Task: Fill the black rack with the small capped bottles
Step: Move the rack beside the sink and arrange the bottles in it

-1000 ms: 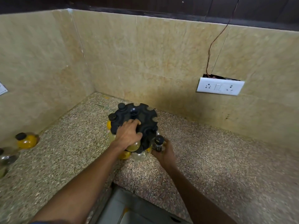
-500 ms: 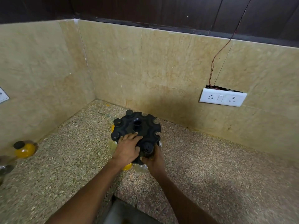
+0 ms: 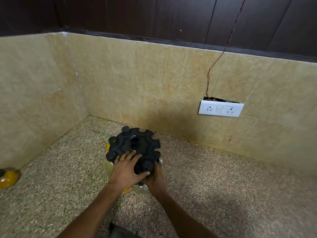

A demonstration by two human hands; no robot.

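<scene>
Seating a small capped bottle [image 3: 147, 166] in the near rim notch of the black rack [image 3: 135, 148], you hold it upright, long axis vertical, cap up; your right hand [image 3: 157, 180] is wrapped around its body from the near side, so the notch lies just ahead of that grip; your left hand [image 3: 126, 170] lies flat on the rack's top, fingers spread, gripping nothing; three caps fill the rack's left notches, those at the right rim look empty; another bottle [image 3: 7, 176] lies well to the rack's left on the counter [image 3: 223, 194].
</scene>
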